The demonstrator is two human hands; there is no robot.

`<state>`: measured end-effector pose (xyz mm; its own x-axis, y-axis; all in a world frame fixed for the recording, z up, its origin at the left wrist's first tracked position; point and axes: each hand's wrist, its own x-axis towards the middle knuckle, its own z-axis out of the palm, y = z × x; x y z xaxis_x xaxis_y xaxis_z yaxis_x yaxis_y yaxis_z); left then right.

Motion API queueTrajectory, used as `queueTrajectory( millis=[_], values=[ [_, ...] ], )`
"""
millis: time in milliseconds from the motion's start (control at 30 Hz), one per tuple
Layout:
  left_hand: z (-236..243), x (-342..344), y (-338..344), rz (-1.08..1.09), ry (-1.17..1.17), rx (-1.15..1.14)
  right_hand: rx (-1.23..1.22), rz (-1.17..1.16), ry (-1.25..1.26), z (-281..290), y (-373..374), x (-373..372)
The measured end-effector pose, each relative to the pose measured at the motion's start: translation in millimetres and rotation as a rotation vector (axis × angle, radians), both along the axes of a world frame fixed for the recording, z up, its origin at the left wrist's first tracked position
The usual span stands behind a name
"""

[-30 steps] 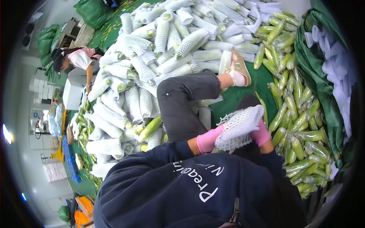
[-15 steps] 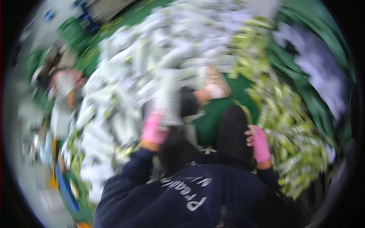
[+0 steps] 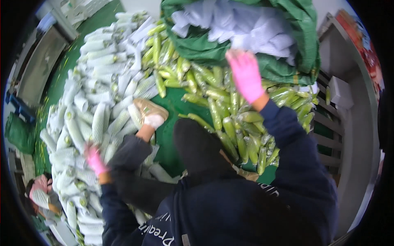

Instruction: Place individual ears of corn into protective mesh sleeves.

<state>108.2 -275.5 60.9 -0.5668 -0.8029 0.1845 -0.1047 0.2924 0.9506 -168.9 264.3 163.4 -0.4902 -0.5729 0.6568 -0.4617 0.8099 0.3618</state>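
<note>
Net-sleeved vegetables fill the floor's left side, seemingly done; many unsleeved vegetables remain by the sack. Left hand is at the former, right hand at the sack's near edge; cannot tell either's grip

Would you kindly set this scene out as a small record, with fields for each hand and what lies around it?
Left hand: pink-gloved, at the netted vegetables; contact unclear
Right hand: pink-gloved, at the near edge of the sack; grip unclear
Sack: green, holding white nets
Right pile: green vegetables in clear wrap
Floor: green
Other person: far left, partly visible
</note>
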Motion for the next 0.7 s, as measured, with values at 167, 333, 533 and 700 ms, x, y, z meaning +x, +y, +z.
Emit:
queueTrajectory(
  millis=[167,333,533,700],
  values=[
    [30,-71,219,-0.732,0.007,0.031,0.125,-0.148,0.023,49,29,-54],
    [65,-54,298,-0.693,0.291,-0.766,0.007,0.214,-0.361,40,-44,93],
    [54,-40,289,-0.946,0.438,-0.271,-1.901,0.780,-2.732,-10,-92,194],
    [31,-36,320,-0.596,0.070,0.109,-1.386,0.503,-2.054,-70,-100,187]
  ],
)
